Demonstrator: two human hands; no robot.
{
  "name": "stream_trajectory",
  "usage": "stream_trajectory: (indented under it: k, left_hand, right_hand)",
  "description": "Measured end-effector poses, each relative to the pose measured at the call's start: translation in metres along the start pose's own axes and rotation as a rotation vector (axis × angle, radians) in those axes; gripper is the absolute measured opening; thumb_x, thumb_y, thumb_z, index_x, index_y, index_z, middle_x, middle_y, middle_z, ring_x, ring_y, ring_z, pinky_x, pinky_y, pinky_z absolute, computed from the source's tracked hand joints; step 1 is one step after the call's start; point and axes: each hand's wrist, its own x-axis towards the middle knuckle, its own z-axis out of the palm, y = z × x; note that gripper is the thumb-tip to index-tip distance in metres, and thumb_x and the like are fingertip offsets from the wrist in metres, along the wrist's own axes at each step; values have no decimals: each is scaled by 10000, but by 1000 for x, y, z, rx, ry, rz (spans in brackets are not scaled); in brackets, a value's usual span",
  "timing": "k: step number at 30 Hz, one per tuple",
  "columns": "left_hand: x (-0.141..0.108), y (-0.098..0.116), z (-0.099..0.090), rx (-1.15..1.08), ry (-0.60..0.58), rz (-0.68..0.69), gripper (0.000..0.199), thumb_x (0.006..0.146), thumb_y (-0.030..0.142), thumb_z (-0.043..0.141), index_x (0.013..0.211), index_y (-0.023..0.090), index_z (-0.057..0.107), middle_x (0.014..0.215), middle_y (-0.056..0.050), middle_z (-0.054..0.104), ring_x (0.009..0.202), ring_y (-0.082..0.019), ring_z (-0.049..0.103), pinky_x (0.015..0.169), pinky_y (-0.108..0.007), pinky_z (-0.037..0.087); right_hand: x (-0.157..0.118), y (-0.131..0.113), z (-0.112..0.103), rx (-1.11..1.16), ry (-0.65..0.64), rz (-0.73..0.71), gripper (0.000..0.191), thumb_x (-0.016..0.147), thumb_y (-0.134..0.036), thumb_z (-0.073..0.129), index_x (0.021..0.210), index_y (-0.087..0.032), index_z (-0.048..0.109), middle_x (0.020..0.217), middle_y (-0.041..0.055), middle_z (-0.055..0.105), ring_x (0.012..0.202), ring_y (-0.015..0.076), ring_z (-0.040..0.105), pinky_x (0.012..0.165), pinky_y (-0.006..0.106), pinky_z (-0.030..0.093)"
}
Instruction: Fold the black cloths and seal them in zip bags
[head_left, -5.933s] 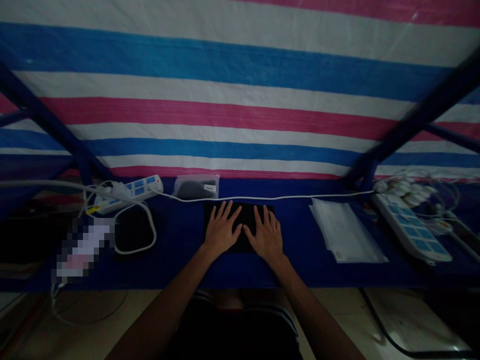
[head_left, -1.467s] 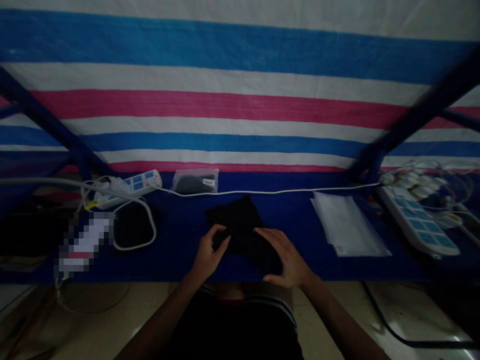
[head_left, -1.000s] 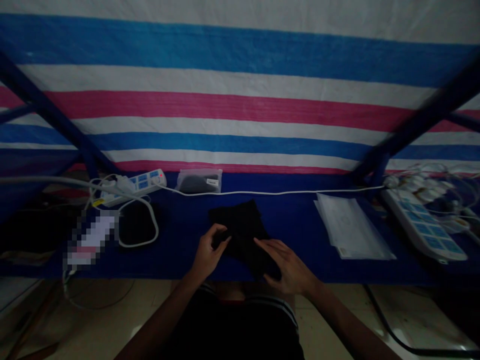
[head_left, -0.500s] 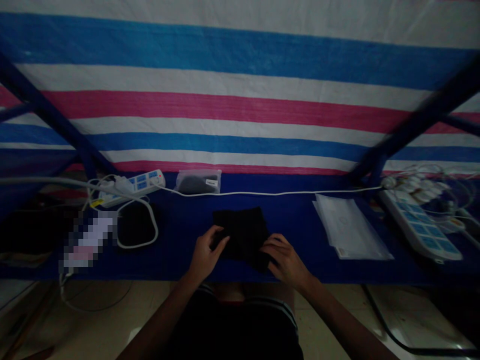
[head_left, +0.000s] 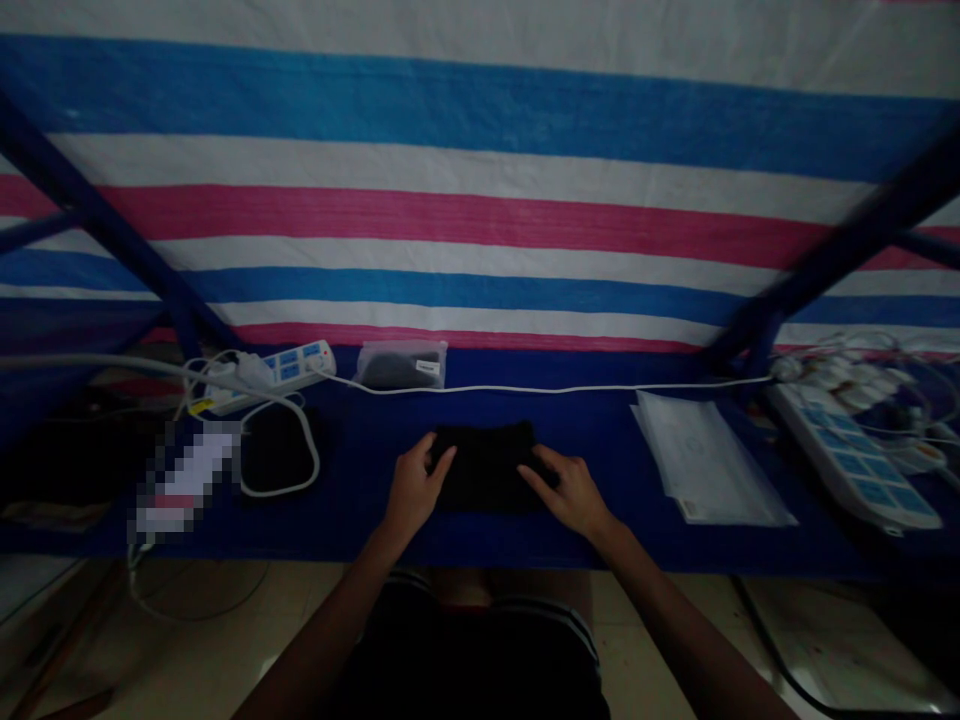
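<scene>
Cloth (head_left: pixel 484 472) in left grip (head_left: pixel 417 482), right grip (head_left: pixel 571 490).

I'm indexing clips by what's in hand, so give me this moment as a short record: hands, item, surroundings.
left hand: grips the left edge of the black cloth
right hand: grips its right edge
support: blue tabletop
behind the cloth: white cable, then a clear bag with something dark inside
farther left: white power strip
farther right: translucent sleeves, then a longer power strip
backdrop: striped sheet
</scene>
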Motion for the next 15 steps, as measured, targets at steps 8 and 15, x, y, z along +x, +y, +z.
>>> stream_trajectory:
  k: [8,15]
  left_hand:
    - [4,-5,1,-43,-10,-73,292,951,493,612,959,204,653,658,1,682,592,-189,662,538,-253,418]
    - [-7,-5,4,-110,73,-50,388,979,441,607,1291,224,532,577,89,534,483,-126,503,494,-224,336]
  right_hand:
    - [1,6,19,256,150,111,274,949,-445,664,1090,-264,514,815,2,706,733,214,734,659,311,589]
    - [-2,7,19,165,200,39,147,1000,-381,591,954,-243,612,908,42,704,724,182,684,658,294,561]
